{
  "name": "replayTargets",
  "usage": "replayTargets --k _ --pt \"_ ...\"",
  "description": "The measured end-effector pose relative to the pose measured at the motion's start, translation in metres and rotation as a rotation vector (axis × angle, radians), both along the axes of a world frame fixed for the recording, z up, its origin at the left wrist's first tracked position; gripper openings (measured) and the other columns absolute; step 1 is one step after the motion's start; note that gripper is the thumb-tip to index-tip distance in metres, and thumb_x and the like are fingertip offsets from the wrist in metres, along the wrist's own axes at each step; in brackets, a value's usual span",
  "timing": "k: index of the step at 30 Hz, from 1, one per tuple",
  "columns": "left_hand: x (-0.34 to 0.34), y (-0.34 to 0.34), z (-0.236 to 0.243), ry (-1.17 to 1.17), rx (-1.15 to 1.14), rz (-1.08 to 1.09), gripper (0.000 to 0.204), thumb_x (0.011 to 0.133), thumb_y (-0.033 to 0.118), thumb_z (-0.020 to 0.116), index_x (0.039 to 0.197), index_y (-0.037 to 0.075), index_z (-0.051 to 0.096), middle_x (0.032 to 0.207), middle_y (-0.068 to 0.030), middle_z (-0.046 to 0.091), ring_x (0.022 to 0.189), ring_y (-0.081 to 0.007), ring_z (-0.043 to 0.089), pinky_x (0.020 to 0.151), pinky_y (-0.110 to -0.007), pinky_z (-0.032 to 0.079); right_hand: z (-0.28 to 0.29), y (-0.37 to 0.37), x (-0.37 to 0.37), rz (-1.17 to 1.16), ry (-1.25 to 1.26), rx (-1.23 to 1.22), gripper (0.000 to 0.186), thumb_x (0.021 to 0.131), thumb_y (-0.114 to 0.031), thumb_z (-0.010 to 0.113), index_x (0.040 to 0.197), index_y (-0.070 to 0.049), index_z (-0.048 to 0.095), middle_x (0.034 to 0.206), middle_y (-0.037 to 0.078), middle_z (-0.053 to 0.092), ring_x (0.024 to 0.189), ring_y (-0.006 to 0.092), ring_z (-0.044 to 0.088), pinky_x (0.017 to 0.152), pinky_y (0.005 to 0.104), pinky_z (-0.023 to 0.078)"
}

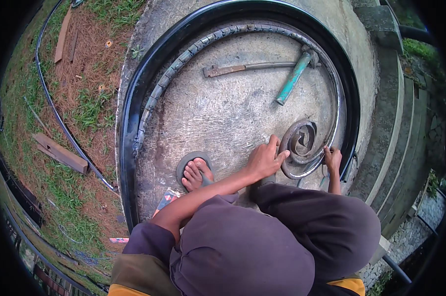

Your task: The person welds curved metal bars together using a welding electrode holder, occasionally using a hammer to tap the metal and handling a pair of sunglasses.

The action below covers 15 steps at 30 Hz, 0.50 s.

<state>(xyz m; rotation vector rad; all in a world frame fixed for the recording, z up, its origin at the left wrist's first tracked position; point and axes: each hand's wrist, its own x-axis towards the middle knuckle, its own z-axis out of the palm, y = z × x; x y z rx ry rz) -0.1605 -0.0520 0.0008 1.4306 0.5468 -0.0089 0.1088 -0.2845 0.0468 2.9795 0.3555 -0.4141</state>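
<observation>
On the concrete in front of me lies a metal bar bent into a spiral scroll, its coil at the right. From the coil a notched, segmented strip sweeps up and over to the left in a wide arc. My right hand is closed on the bar at the coil's right side. Beside the coil's left edge, my left hand has its fingers apart, with the thumb against or very near the bar; contact is unclear. A larger black curved metal piece surrounds the notched arc.
Inside the arc, a green tube lies across the end of a long rod with a flat block end. My sandalled foot rests left of my hands. Concrete steps rise right; grass and a wooden plank lie left.
</observation>
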Motion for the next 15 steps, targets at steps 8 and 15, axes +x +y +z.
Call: replayTargets --k 8,15 --pt "0.002 0.006 0.000 -0.036 0.086 0.003 0.037 0.089 0.022 0.064 0.107 -0.008 0.050 0.071 -0.0328 0.062 0.073 -0.0518 0.063 0.069 -0.058 0.049 -0.016 -0.036 -0.022 0.095 -0.065 0.072 0.044 0.086 -0.035 0.068 0.082 0.009 0.065 0.067 0.022 0.065 0.063 0.0278 0.066 0.064 0.0420 0.050" --pt "0.000 0.005 -0.007 -0.051 -0.003 -0.008 0.036 0.090 0.021 0.063 0.106 -0.008 0.049 0.073 -0.0348 0.062 0.078 -0.0544 0.063 0.070 -0.060 0.049 -0.019 -0.039 -0.023 0.063 -0.033 0.074 0.043 0.086 -0.034 0.069 0.083 0.009 0.066 0.066 0.021 0.064 0.063 0.0246 0.065 0.063 0.0412 0.050"
